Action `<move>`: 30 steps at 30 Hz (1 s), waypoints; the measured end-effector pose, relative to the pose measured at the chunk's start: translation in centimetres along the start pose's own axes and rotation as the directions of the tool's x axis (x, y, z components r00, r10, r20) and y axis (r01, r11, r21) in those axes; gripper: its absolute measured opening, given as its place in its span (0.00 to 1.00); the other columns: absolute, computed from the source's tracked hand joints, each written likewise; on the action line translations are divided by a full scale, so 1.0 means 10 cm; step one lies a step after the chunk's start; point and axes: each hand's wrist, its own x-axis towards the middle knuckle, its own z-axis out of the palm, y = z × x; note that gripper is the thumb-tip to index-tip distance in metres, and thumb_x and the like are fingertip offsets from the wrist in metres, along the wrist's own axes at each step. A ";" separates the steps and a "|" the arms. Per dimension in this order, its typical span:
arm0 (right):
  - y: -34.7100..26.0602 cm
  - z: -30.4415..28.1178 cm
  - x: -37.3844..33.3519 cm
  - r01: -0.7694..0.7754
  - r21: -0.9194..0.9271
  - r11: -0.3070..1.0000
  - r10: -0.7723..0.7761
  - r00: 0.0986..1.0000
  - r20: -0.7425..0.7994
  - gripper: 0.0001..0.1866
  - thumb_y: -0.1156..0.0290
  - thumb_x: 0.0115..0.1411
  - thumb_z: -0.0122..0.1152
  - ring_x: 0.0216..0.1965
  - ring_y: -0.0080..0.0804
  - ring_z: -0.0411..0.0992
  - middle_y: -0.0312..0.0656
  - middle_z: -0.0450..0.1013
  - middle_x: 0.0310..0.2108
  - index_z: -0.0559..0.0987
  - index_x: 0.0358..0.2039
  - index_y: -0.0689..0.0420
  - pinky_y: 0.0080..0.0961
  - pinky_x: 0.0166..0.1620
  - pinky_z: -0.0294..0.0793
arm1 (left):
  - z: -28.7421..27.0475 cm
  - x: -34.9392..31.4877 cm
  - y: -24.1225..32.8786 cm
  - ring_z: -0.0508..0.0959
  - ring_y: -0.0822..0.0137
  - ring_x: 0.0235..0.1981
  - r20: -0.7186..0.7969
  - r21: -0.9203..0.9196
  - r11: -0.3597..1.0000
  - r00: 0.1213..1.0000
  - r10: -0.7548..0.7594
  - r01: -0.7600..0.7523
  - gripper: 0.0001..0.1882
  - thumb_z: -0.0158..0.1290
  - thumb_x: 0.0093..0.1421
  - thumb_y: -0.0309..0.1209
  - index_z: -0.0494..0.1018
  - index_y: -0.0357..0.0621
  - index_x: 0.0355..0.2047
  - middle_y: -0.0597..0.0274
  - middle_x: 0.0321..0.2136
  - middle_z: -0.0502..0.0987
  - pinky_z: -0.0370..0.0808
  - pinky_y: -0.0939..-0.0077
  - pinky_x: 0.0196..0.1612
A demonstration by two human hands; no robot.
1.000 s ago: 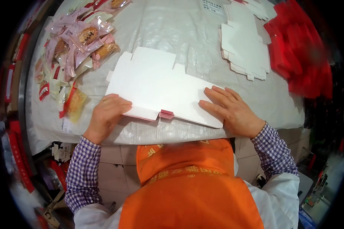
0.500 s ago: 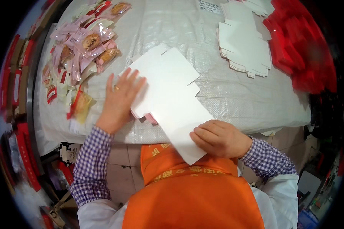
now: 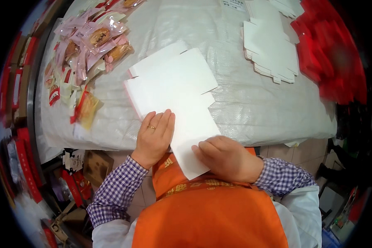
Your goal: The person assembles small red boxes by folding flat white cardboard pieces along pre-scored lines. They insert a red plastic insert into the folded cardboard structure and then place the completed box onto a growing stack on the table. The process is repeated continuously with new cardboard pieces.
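A flat white cardboard box blank, with cut flaps and a pink edge along its left, lies on the covered table. Its narrower end hangs over the near edge, above my orange apron. My left hand rests open on the blank's left side near its middle, fingers laid out flat and a ring on one of them. At the right edge of the near panel, my right hand is closed on the blank with fingers curled; its thumb is hard to make out.
Wrapped pastries are heaped at the left, a yellow packet at their near end. Stacked white box blanks lie at the right beside a pile of red items. Whitish woven sheeting covers the table.
My left hand has moved right and nearer, from the blank's left flap to its middle. The blank has turned slightly, its near end shifting left. My right hand has slid slightly left.
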 end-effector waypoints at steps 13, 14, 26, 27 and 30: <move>1.06 -0.23 0.67 0.254 -0.096 0.962 -0.270 0.932 -0.242 0.23 0.76 0.57 0.63 0.50 0.44 0.74 0.45 0.75 0.49 0.77 0.55 0.62 0.37 0.53 0.76 | 0.01 -0.03 -0.07 0.80 0.57 0.45 -0.066 -0.161 0.982 0.992 -0.111 0.099 0.16 0.57 0.57 0.22 0.78 0.34 0.47 0.53 0.45 0.79 0.77 0.58 0.54; 1.06 -0.19 0.69 0.257 -0.103 0.961 -0.275 0.931 -0.242 0.23 0.76 0.56 0.63 0.49 0.43 0.74 0.44 0.75 0.48 0.77 0.54 0.62 0.36 0.52 0.76 | 0.01 -0.03 -0.08 0.80 0.57 0.45 -0.069 -0.180 0.978 0.990 -0.123 0.109 0.16 0.57 0.57 0.22 0.78 0.34 0.47 0.54 0.44 0.79 0.77 0.58 0.53; 1.16 -0.14 0.87 0.202 0.070 0.977 -0.174 0.943 -0.285 0.18 0.73 0.52 0.65 0.43 0.40 0.75 0.42 0.76 0.40 0.80 0.46 0.57 0.32 0.46 0.78 | -0.01 0.05 -0.24 0.82 0.58 0.36 -0.055 -0.447 0.847 0.936 -0.347 0.288 0.13 0.60 0.53 0.24 0.78 0.41 0.41 0.60 0.36 0.83 0.76 0.63 0.46; 1.16 -0.15 0.88 0.186 0.099 0.978 -0.150 0.946 -0.289 0.17 0.74 0.52 0.65 0.43 0.40 0.75 0.42 0.76 0.40 0.80 0.44 0.56 0.33 0.46 0.78 | -0.02 0.06 -0.26 0.82 0.58 0.35 -0.033 -0.486 0.815 0.925 -0.378 0.315 0.13 0.61 0.52 0.25 0.78 0.42 0.40 0.60 0.36 0.83 0.76 0.64 0.45; 1.19 -0.15 0.94 0.043 0.290 0.956 0.027 0.972 -0.232 0.15 0.71 0.54 0.68 0.42 0.43 0.76 0.44 0.77 0.38 0.81 0.43 0.56 0.34 0.47 0.78 | -0.02 0.09 -0.30 0.82 0.58 0.33 0.065 -0.555 0.700 0.863 -0.502 0.449 0.14 0.65 0.51 0.26 0.78 0.43 0.39 0.60 0.34 0.84 0.76 0.65 0.44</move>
